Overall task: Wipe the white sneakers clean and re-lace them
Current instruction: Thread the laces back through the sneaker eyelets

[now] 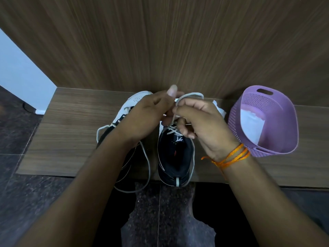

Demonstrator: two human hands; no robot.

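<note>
Two white sneakers with dark linings stand side by side on a low wooden ledge (71, 139), toes toward the wall. Over the right sneaker (175, 157) both hands work its white lace (190, 95), which forms a loop above the tongue. My left hand (147, 116) pinches the lace with the thumb raised. My right hand (201, 125), orange thread at the wrist, pinches the loop from the other side. The left sneaker (131, 102) is partly hidden under my left forearm; its loose lace (147, 164) trails off the ledge's front edge.
A purple perforated plastic basket (277, 111) stands right of the shoes with a white cloth (251, 127) inside. A white crumpled piece (219, 108) peeks out behind my right hand. A wood-panel wall (178, 41) rises right behind the ledge. Dark stone floor (26, 193) lies in front.
</note>
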